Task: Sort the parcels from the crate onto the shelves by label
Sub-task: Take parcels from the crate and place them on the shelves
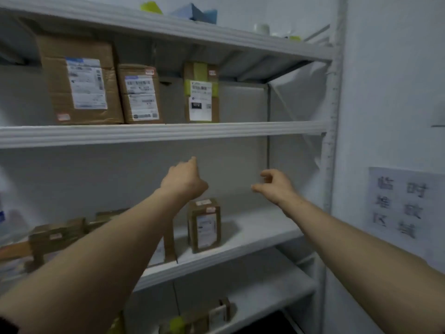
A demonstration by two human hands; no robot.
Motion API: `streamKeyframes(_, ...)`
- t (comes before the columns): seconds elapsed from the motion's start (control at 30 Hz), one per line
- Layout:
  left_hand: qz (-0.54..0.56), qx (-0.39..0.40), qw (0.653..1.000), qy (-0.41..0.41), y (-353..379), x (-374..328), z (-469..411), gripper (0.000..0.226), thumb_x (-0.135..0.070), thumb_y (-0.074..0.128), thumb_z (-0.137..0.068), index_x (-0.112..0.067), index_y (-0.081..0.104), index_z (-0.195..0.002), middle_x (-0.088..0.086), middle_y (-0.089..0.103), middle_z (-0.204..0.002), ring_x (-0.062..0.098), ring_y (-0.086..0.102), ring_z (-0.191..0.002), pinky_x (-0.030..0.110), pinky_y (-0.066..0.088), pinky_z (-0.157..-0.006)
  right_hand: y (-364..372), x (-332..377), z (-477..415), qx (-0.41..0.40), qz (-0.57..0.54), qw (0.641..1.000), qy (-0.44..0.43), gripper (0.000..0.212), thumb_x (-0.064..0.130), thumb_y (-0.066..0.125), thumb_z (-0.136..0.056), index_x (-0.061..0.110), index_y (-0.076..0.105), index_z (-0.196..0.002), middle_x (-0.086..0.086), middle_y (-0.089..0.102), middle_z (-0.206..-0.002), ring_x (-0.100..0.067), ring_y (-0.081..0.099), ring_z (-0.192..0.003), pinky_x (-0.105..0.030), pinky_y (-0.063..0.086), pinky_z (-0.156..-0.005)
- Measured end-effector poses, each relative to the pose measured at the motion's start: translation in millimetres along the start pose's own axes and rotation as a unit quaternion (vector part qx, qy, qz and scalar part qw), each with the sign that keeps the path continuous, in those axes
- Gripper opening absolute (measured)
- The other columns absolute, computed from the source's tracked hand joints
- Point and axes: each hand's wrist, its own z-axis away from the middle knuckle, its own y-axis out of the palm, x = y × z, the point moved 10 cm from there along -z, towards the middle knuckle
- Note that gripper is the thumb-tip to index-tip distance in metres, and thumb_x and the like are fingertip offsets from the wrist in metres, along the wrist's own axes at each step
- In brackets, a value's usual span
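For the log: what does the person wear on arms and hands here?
The left forearm and right forearm are bare. The left hand and right hand wear no gloves, and no watch, bracelet or ring shows, though the picture is blurred. A dark patch at the bottom-left corner may be a sleeve edge; too little shows to tell.

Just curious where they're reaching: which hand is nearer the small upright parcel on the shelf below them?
Left. The left hand hovers just above the small upright parcel; the right hand is to its upper right.

Brown parcels point(81, 80) w/ white labels point(86, 84); shelves point(163, 133) prob. white.
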Motion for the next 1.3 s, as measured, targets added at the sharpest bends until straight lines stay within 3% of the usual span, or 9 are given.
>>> streamKeyframes(0.2, 0.005, 0.147, 0.973, 0.176, 121, -123, 102, 0.048, -0.026, 0.059, -0.086, -0.012, 0.051, -0.132, 0.009, 0.055, -0.133, 0.029, 0.052, -0.119, 0.035, 0.045, -0.094, -81, -118, 137, -0.077, 0.055, 0.987, 0.126, 0.055, 0.018, 0.069, -0.083, 0.011, 0.050, -0.134, -0.010, 0.052, -0.132, -0.022, 0.052, -0.119, -0.027, 0.042, -0.093)
streamKeyframes(0.47, 0.008, 0.350, 0.852, 0.389, 261, -227, 327, 0.033, -0.027, 0.057, -0.087, -0.019, 0.050, -0.118, 0.004, 0.057, -0.120, 0.022, 0.054, -0.107, 0.029, 0.044, -0.086, -146, -259, 411, -0.208, 0.045, 0.900, 0.380, 0.056, 0.016, 0.068, -0.084, 0.010, 0.047, -0.136, -0.012, 0.048, -0.138, -0.022, 0.050, -0.123, -0.029, 0.042, -0.099)
streamKeyframes(0.53, 0.025, 0.381, 0.822, 0.422, 271, -257, 387, 0.045, -0.026, 0.057, -0.088, -0.012, 0.048, -0.130, 0.006, 0.056, -0.125, 0.022, 0.055, -0.112, 0.031, 0.046, -0.091, -168, -268, 481, -0.249, 0.052, 0.874, 0.415, 0.056, 0.017, 0.066, -0.087, 0.010, 0.044, -0.138, -0.010, 0.049, -0.137, -0.019, 0.051, -0.120, -0.027, 0.044, -0.093)
streamKeyframes(0.7, 0.057, 0.427, 0.734, 0.525, 247, -333, 548, 0.050, -0.025, 0.059, -0.088, -0.015, 0.045, -0.135, 0.005, 0.058, -0.124, 0.021, 0.057, -0.112, 0.033, 0.050, -0.090, -238, -265, 655, -0.359, 0.068, 0.796, 0.482, 0.056, 0.021, 0.064, -0.090, 0.014, 0.042, -0.140, -0.006, 0.048, -0.132, -0.020, 0.048, -0.124, -0.026, 0.041, -0.094)
streamKeyframes(0.87, 0.074, 0.432, 0.661, 0.609, 203, -397, 710, 0.053, -0.026, 0.059, -0.091, -0.019, 0.040, -0.140, 0.002, 0.057, -0.126, 0.017, 0.058, -0.110, 0.028, 0.052, -0.083, -293, -241, 819, -0.461, 0.069, 0.722, 0.512, 0.048, 0.017, 0.067, -0.087, 0.008, 0.049, -0.131, 0.003, 0.049, -0.100, -0.014, 0.052, -0.094, -0.018, 0.038, -0.074)
streamKeyframes(0.9, 0.077, 0.435, 0.646, 0.622, 194, -408, 744, 0.052, -0.026, 0.059, -0.091, -0.019, 0.041, -0.139, 0.003, 0.056, -0.128, 0.018, 0.057, -0.112, 0.031, 0.052, -0.086, -303, -236, 852, -0.476, 0.070, 0.707, 0.518, 0.047, 0.017, 0.067, -0.086, 0.009, 0.050, -0.130, 0.002, 0.052, -0.100, -0.016, 0.054, -0.097, -0.020, 0.041, -0.076)
streamKeyframes(1.03, 0.072, 0.450, 0.588, 0.668, 160, -443, 884, 0.051, -0.029, 0.060, -0.086, -0.018, 0.045, -0.134, 0.005, 0.055, -0.129, 0.024, 0.055, -0.115, 0.036, 0.050, -0.093, -337, -216, 994, -0.516, 0.081, 0.649, 0.554, 0.053, 0.021, 0.068, -0.086, 0.011, 0.048, -0.134, -0.007, 0.053, -0.132, -0.021, 0.052, -0.120, -0.025, 0.041, -0.091)
streamKeyframes(1.2, 0.072, 0.465, 0.502, 0.726, 127, -463, 1038, 0.034, -0.028, 0.057, -0.087, -0.018, 0.054, -0.120, 0.006, 0.060, -0.114, 0.025, 0.059, -0.103, 0.033, 0.050, -0.079, -366, -191, 1160, -0.571, 0.069, 0.564, 0.593, 0.045, 0.017, 0.064, -0.089, 0.008, 0.050, -0.130, -0.008, 0.057, -0.126, -0.024, 0.056, -0.114, -0.026, 0.043, -0.086)
streamKeyframes(1.3, 0.054, 0.472, 0.472, 0.742, 122, -475, 1097, 0.030, -0.028, 0.057, -0.086, -0.019, 0.055, -0.115, 0.004, 0.059, -0.105, 0.021, 0.059, -0.094, 0.034, 0.053, -0.077, -379, -186, 1220, -0.600, 0.052, 0.527, 0.599, 0.037, 0.012, 0.062, -0.089, 0.005, 0.054, -0.125, -0.013, 0.061, -0.119, -0.027, 0.058, -0.111, -0.029, 0.044, -0.090)
